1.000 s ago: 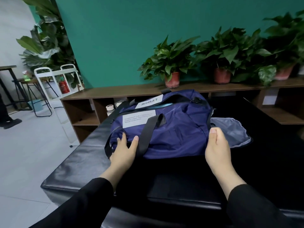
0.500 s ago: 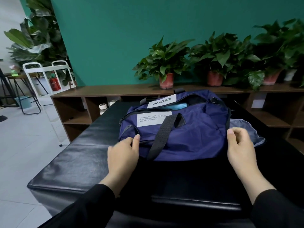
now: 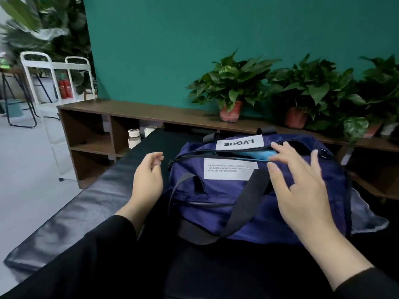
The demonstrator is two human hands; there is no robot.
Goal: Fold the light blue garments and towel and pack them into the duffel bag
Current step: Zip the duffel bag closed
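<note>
Navy duffel bag [image 3: 254, 195] sits between both hands on the black table [image 3: 90, 203], light blue fabric [image 3: 262, 155] showing through its unzipped top. Right hand [image 3: 302, 190] spreads over it, possibly touching; left hand [image 3: 146, 180] hovers beside, fingers loosely curled, empty.

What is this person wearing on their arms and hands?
Both arms are in long black sleeves reaching to the wrists. The left hand and right hand are bare: no gloves, and no rings, watch or bracelet show. Nothing is printed on the sleeves.
</note>
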